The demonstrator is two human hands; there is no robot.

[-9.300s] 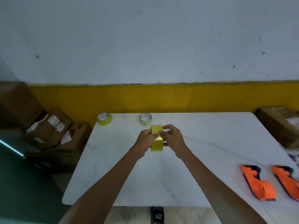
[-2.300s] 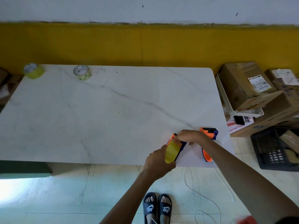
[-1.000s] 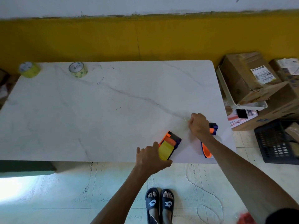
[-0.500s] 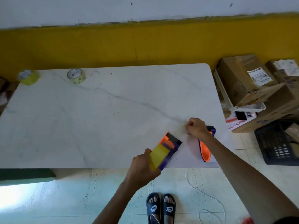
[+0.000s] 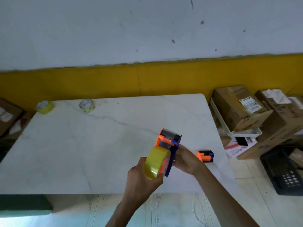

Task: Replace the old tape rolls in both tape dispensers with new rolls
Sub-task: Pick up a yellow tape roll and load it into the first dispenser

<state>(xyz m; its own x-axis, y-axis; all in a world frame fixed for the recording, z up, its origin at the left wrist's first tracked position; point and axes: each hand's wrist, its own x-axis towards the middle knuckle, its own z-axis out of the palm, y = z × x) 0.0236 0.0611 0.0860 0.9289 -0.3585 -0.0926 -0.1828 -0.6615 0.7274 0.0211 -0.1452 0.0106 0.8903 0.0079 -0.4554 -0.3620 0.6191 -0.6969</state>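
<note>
Above the counter (image 5: 98,145) my left hand (image 5: 141,179) grips the new roll (image 5: 155,163), right hand (image 5: 186,161) clamps dispenser (image 5: 170,145) w/ hub steady for seating

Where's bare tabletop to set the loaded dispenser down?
Free: the broad middle of the table, between the two far rolls and the hands. Crowded: the near right corner around the second dispenser.
</note>
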